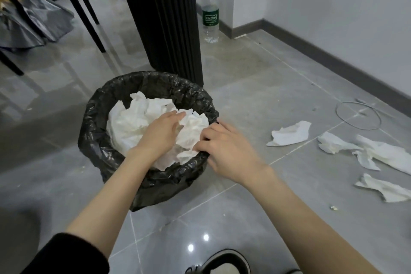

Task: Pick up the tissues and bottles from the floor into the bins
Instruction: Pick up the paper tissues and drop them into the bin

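Black-lined bin [95, 140]: heaped white tissues [133, 122]. Left hand [162, 133] flat, fingers together, pressing heap; right hand [224, 151] beside it, fingers curled onto rim.

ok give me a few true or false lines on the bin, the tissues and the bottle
1. The round bin lined with a black plastic bag holds crumpled white tissues. True.
2. Both hands are on the floor tissues. False: the left hand and right hand are at the bin.
3. The clear plastic bottle with a green label lies inside the bin. False: it stands upright by the wall.
4. White tissues remain on the grey tile floor. True.
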Demonstrator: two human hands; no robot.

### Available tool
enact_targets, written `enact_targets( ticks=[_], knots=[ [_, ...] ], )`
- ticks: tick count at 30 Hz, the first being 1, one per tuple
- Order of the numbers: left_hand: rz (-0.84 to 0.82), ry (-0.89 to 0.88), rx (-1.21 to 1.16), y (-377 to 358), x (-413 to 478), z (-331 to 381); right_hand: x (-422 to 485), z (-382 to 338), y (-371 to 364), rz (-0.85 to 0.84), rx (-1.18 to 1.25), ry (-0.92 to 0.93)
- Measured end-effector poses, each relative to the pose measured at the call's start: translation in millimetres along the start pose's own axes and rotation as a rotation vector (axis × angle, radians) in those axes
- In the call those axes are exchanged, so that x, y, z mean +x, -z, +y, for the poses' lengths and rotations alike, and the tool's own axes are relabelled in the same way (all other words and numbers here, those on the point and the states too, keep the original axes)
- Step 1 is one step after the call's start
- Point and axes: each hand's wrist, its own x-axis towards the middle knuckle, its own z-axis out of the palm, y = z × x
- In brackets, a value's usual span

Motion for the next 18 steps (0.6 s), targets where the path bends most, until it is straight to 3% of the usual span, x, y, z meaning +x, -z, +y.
enact_targets(
  ticks=[5,9,11,13,16,18],
  knots=[
    [-0.048,-0.023,-0.114,-13,11,28,-7,16,16,0.237,-0.166,-0.077],
    [-0.069,-0.087,-0.205,-32,15,63,-31,49,17,0.266,-0.232,-0.271],
    [-0.147,-0.163,-0.142,-38,22,84,-45,56,18,0.209,-0.207,-0.397],
    [-0.224,-0.218,-0.041,-38,26,105,-56,53,28,0.03,-0.232,-0.488],
    [-0.147,-0.287,0.004,-32,23,122,-68,46,50,-0.274,-0.134,-0.501],
    [-0.065,-0.293,0.039,-26,17,124,-69,39,70,-0.311,-0.03,-0.526]
  ],
)
